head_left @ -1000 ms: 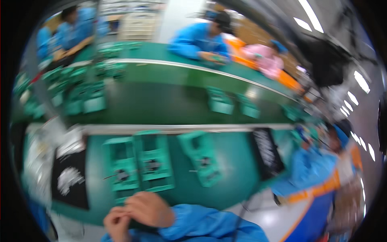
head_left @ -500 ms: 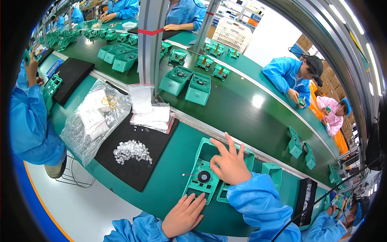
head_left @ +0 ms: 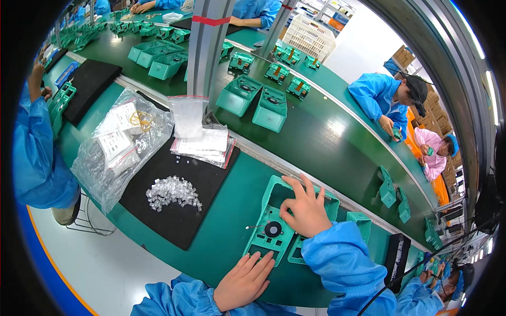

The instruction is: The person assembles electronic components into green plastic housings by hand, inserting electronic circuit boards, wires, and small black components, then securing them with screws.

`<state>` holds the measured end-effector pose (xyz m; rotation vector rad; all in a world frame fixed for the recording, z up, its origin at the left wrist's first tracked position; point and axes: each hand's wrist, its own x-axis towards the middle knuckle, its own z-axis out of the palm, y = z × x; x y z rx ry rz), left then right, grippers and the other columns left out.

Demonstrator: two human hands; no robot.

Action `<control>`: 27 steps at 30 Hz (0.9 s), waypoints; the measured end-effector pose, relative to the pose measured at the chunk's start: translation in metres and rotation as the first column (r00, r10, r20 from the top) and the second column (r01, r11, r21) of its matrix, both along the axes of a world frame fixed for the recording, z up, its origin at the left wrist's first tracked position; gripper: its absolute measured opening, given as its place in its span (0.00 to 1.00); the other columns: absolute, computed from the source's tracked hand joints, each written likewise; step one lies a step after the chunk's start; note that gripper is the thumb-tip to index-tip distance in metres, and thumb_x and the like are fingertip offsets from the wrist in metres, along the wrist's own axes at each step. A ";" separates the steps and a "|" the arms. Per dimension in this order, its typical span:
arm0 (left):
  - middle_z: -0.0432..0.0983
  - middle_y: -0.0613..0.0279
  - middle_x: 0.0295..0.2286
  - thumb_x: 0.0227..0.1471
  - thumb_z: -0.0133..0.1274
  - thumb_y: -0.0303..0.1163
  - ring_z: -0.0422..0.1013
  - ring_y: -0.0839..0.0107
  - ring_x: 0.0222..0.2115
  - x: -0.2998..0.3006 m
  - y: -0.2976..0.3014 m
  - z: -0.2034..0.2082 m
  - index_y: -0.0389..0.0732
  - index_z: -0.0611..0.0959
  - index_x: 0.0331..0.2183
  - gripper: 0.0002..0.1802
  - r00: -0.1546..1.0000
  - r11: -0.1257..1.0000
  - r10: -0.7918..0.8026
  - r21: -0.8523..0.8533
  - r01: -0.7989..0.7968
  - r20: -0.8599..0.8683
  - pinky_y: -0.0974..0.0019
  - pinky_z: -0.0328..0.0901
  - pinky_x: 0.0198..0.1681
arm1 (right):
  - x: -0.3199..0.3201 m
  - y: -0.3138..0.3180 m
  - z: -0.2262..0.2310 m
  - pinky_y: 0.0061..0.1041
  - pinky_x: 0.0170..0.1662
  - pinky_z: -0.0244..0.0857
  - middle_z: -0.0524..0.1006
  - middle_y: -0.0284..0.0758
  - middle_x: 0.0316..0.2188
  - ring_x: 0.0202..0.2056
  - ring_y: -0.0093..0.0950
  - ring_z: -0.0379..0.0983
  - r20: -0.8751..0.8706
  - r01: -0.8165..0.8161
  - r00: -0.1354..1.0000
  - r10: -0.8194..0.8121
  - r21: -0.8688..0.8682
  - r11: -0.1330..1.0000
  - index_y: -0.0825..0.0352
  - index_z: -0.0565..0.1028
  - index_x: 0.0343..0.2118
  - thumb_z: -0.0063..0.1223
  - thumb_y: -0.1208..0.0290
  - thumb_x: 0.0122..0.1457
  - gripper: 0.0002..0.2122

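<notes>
A green plastic housing [head_left: 263, 239] lies on the bench before me, with a round black speaker [head_left: 273, 229] set in it and a thin wire ending in a small white plug at its left. My left hand [head_left: 245, 282] rests with fingers stretched flat, its fingertips on the housing's near edge. Over the housing's right side is my right hand [head_left: 308, 213], thumb and forefinger pinched together and the other fingers raised; whatever is between the fingertips is too small to make out. A second green housing [head_left: 298, 250] lies partly hidden under my right hand and sleeve.
Left of the housing, a black mat [head_left: 174, 229] bears a pile of small clear pieces [head_left: 173, 193], a clear plastic bag [head_left: 105, 163] and white zip bags [head_left: 203, 142]. More green housings [head_left: 270, 113] stand on the belt beyond a metal post [head_left: 206, 58]. Co-workers sit around.
The whole view has shifted slightly. Both hands keep nearly the same pose at the housing, the right one still pinched and the left one flat.
</notes>
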<state>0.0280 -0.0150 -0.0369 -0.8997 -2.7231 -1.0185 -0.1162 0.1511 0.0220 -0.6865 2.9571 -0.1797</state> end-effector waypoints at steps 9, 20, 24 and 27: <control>0.64 0.56 0.51 0.45 0.54 0.36 0.64 0.55 0.47 0.000 -0.001 0.000 0.38 0.73 0.46 0.25 1.000 1.000 -0.008 0.002 0.008 0.008 0.54 0.58 0.51 | 0.001 -0.011 0.000 0.67 0.53 0.40 0.59 0.32 0.55 0.59 0.43 0.48 -0.008 0.124 0.992 -0.124 -0.022 0.992 0.63 0.71 0.19 0.56 0.74 0.44 0.04; 0.66 0.57 0.49 0.43 0.54 0.36 0.64 0.52 0.46 -0.001 -0.002 0.005 0.38 0.74 0.44 0.24 1.000 1.000 0.000 0.013 0.000 0.006 0.51 0.59 0.50 | -0.033 -0.011 0.007 0.49 0.53 0.54 0.70 0.26 0.45 0.53 0.35 0.60 -0.356 -0.557 0.753 0.553 0.101 0.824 0.57 0.72 0.30 0.50 0.77 0.45 0.09; 0.70 0.52 0.44 0.48 0.52 0.30 0.64 0.52 0.45 0.000 -0.018 0.006 0.38 0.76 0.42 0.17 0.986 0.971 0.025 0.238 0.016 -0.168 0.55 0.58 0.50 | -0.051 0.003 0.012 0.40 0.48 0.60 0.71 0.23 0.31 0.42 0.26 0.66 -0.439 -0.669 0.605 0.665 0.173 0.723 0.54 0.73 0.33 0.47 0.70 0.47 0.09; 0.71 0.55 0.42 0.36 0.55 0.28 0.66 0.52 0.42 -0.011 -0.058 0.014 0.38 0.78 0.36 0.19 0.934 0.957 0.269 0.178 -0.230 -0.235 0.53 0.60 0.46 | -0.064 0.030 0.038 0.34 0.40 0.63 0.74 0.26 0.29 0.35 0.28 0.71 -0.502 -0.449 0.767 0.399 0.025 0.893 0.54 0.75 0.32 0.49 0.71 0.46 0.09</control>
